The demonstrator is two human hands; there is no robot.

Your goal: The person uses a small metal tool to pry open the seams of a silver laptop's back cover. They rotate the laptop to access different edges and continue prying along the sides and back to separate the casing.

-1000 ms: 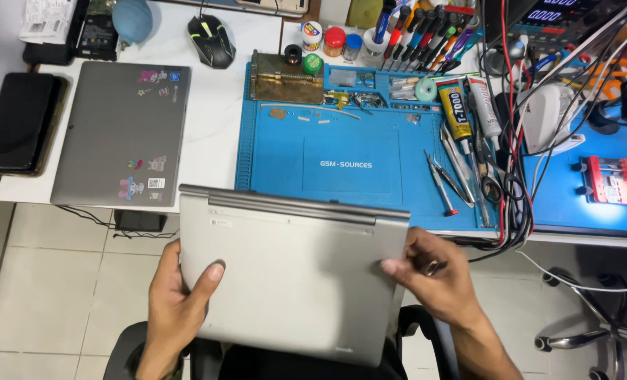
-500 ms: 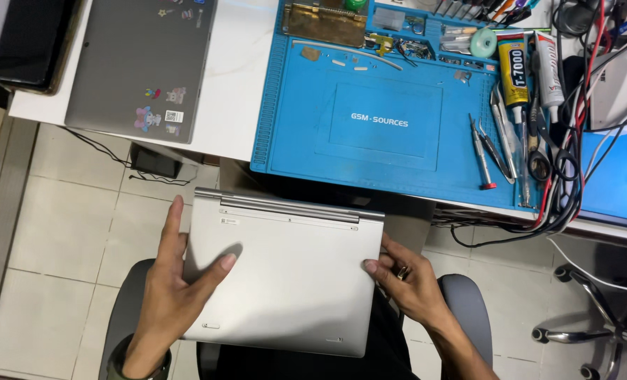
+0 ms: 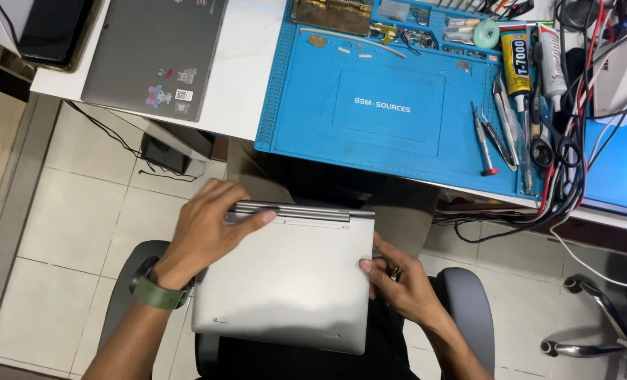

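The silver laptop (image 3: pixel 289 281) lies closed on the person's lap, below the counter (image 3: pixel 246 91) edge, its hinge edge pointing toward the counter and its long axis running left to right. The left hand (image 3: pixel 208 229) lies spread over the far left corner, fingers curled onto the hinge. The right hand (image 3: pixel 398 281) grips the right edge, thumb on top. The laptop's matte grey underside faces up, with small rubber feet near the front edge.
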